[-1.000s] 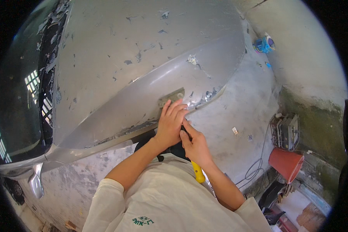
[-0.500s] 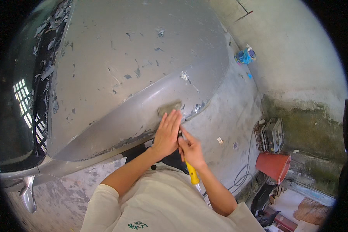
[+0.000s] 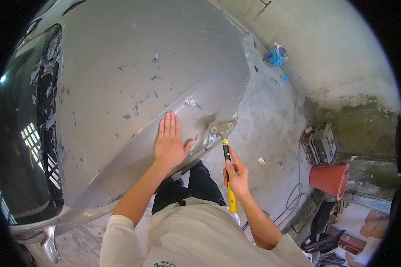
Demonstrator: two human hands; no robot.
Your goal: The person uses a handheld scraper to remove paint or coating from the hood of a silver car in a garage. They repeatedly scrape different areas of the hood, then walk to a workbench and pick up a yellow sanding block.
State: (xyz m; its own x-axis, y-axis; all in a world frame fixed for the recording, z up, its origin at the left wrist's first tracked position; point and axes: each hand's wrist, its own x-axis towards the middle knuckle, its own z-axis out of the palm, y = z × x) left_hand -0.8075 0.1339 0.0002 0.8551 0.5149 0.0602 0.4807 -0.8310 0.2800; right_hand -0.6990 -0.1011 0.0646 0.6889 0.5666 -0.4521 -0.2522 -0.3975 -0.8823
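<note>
Scraper (image 3: 226, 151), grey metal with black-and-yellow handle (image 3: 232, 200), its yellow label (image 3: 224, 142) illegible — curled right hand (image 3: 237, 176) gripping it — sits at the edge of the silver car hood (image 3: 107, 107), beside broad grey floor (image 3: 272, 129). Empty left hand (image 3: 169, 147) lies flat on the hood

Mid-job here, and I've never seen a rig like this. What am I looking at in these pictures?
There is no machine: these are a person's own bare hands. Every picture comes from one fisheye camera worn on the head, looking down, so straight edges bend near the rim. Picture left is the person's left.

The big grey surface is a car's hood, with the windshield at far left. Dark flakes are scattered on the hood. The left hand lies palm down on it, apparently flat. The right hand has its grip around a scraper; whether the blade touches the hood, I can't tell.
</note>
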